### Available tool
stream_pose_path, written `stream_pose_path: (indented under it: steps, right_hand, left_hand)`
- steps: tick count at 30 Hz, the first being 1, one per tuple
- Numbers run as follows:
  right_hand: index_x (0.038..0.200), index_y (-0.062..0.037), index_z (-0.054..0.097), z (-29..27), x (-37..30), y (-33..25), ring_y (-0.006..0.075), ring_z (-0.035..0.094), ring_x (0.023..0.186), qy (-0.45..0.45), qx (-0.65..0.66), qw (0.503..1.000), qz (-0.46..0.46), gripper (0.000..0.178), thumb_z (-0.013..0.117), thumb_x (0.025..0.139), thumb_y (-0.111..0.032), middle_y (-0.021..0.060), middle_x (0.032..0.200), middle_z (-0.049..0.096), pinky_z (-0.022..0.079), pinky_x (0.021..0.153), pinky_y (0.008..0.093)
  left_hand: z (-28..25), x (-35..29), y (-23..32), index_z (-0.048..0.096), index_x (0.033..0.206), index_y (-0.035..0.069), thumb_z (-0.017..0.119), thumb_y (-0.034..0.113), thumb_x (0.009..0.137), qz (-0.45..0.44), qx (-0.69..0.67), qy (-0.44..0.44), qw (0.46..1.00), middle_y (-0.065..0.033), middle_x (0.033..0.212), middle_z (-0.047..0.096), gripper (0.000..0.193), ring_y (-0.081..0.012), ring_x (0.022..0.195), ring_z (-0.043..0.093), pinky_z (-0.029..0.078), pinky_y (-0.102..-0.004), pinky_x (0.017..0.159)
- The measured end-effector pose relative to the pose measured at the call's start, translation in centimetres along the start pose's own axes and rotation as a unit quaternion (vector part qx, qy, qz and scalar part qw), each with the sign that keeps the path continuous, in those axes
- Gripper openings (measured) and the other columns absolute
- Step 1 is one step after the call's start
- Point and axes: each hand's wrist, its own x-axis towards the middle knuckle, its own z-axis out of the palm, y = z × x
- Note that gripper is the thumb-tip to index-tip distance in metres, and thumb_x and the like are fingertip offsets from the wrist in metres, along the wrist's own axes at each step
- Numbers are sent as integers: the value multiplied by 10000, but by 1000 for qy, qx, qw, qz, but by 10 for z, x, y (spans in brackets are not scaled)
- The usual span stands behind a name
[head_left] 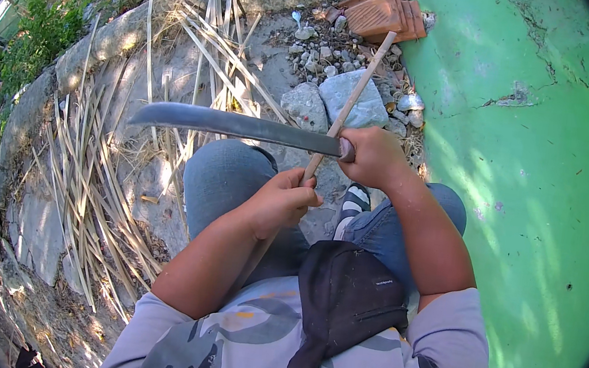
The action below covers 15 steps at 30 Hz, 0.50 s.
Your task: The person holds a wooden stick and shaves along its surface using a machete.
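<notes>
My right hand [377, 157] is closed round the handle of a machete [235, 124]. Its long dark blade points left, lying roughly level in front of my knees. A thin pale wooden stick [363, 82] slants up and away from my left hand [283, 202], which is wrapped round its lower part. Blade and stick cross just left of the machete's handle; the blade hides a short piece of the stick there. Whether the edge touches the wood I cannot tell.
Many long split strips [88, 188] lie scattered on the ground at left. Ahead are a pale stone block [354, 97], rubble [317, 60] and stacked orange roof tiles [381, 18]. A cracked green floor [526, 212] spans the right. A black bag [351, 294] hangs at my front.
</notes>
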Motion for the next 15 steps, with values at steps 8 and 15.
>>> stream_pose_path:
  steps: [8, 15]
  right_hand:
    - [928, -106, 712, 0, 4, 14, 384, 676, 742, -2, 43, 998, 44, 222, 729, 727, -198, 161, 759, 684, 539, 657, 452]
    - [922, -73, 701, 0, 7, 24, 391, 667, 727, -25, 84, 995, 37, 229, 732, 719, -174, 160, 747, 680, 526, 639, 440]
  left_hand:
    - [1, 1, -1, 420, 903, 174, 629, 26, 860, -7, 6, 5, 1000, 89, 655, 368, 259, -22, 459, 277, 183, -230, 418]
    - [5, -3, 3, 419, 903, 172, 589, 7, 864, 19, 13, 15, 1000, 81, 653, 363, 240, -20, 463, 263, 181, -221, 417]
